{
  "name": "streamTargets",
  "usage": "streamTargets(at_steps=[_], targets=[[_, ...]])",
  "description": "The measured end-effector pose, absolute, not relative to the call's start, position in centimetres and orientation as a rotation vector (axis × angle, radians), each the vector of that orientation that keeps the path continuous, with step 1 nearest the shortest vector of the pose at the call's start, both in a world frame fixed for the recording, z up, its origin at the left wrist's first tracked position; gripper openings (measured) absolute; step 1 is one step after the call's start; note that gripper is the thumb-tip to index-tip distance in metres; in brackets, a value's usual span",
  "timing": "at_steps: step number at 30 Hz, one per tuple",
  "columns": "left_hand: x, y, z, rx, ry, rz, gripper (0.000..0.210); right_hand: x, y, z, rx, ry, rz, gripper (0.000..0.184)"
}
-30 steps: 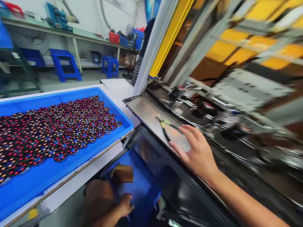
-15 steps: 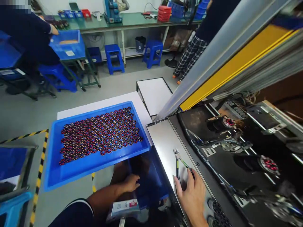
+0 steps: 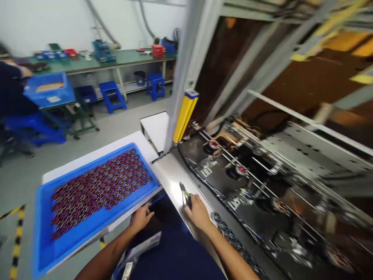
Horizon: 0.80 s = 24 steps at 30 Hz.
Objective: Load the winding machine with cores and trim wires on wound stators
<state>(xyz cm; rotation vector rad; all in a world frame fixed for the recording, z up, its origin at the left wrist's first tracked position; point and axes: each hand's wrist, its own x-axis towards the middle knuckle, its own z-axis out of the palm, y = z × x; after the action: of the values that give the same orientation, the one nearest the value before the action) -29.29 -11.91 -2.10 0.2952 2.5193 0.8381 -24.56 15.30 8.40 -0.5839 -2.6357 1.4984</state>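
Observation:
My right hand [image 3: 199,212] is closed round the handles of a pair of wire cutters [image 3: 185,193], low over the bare metal ledge [image 3: 167,171] of the machine. The cutters' jaws point away from me; motion blurs them slightly. My left hand [image 3: 141,217] hangs by the near edge of the white table, loosely bent, thumb apart from the fingers, with nothing visible in it. Beyond it, a blue tray [image 3: 43,254] holds many small round wound parts [image 3: 99,184], coloured red and black, in close rows.
On the right, the machine bed carries rods and several round red parts [image 3: 241,170] in holders. Dark rings [image 3: 227,229] line the ledge beside my right forearm. A grey post [image 3: 182,74] with a yellow guard [image 3: 185,118] rises ahead. A seated person [image 3: 16,89] is far left.
My view has swung right, showing more of the machine. My right hand has closed round the cutters' handles, which are nearer together. My left hand has come nearer the table edge, its fingers looser.

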Motion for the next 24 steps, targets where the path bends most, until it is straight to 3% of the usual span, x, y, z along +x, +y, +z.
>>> streamTargets(at_steps=[2, 7, 11, 16, 24], targets=[[-30.2, -10.4, -1.1, 0.456, 2.608, 0.891, 0.036, -25.0, 15.0, 9.4, -0.687, -2.492, 1.767, 0.024], [-31.4, -4.4, 0.9, 0.854, 2.665, 1.038, 0.037, -27.6, 14.7, 13.4, -0.71, -1.991, 2.43, 0.038], [-32.0, 1.5, 1.5, 1.078, 2.626, 1.055, 0.021, -32.1, 14.8, 17.2, -0.642, -1.608, 2.671, 0.025], [-32.9, 5.1, 1.8, 1.183, 2.588, 0.997, 0.016, -41.4, 16.0, 19.5, -0.817, -1.222, 2.548, 0.014], [-33.3, 5.2, 2.0, 1.22, 2.578, 0.9, 0.025, -48.1, 20.8, 16.9, -1.171, -0.951, 2.17, 0.021]])
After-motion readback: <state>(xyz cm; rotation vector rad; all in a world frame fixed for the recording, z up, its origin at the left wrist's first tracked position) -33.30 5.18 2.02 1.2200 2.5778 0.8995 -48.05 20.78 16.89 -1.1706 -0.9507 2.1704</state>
